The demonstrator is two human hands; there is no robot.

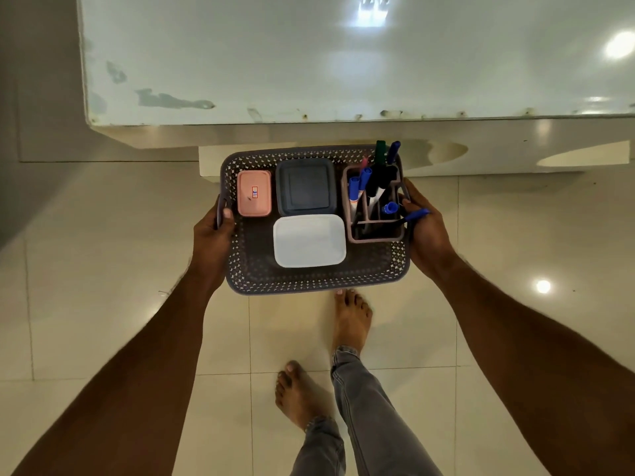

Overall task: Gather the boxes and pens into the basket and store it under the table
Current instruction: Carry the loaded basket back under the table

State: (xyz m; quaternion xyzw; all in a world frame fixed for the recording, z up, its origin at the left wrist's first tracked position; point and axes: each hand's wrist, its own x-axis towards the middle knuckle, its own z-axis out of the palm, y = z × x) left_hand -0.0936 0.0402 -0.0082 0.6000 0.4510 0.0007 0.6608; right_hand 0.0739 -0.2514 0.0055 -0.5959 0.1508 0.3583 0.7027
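Bare forearms are reaching out from the person toward the floor, and both hands are carrying the dark grey perforated plastic basket (309, 280) low, just in front of the white glossy desk (343, 63). The left hand (213, 235) is curling its fingers around the left rim handle; the right hand (429, 231) is gripping the right rim in the same way. Inside the basket are lying a small pink lidded box (254, 198), a dark blue-grey square lidded box (305, 187) and a white rectangular lidded box (309, 240), all flat and close together. At the right end a brown compartmented pen holder (374, 214) is standing, with blue and dark marker pens (364, 187) leaning in it, some poking above the basket rim. One blue marker (415, 214) is leaning out of the holder against the right fingers.

Gathering looks done; the step in hand seems to be sliding the basket under the desk. Doing it well likely means keeping the basket level so the upright pens are not tipping out, lowering it fully onto the pale tiled floor (103, 269) first, then pushing it straight forward. The tall markers may be catching the desk's lower edge, so staying low matters. The bare feet (350, 321) are standing just behind the basket.
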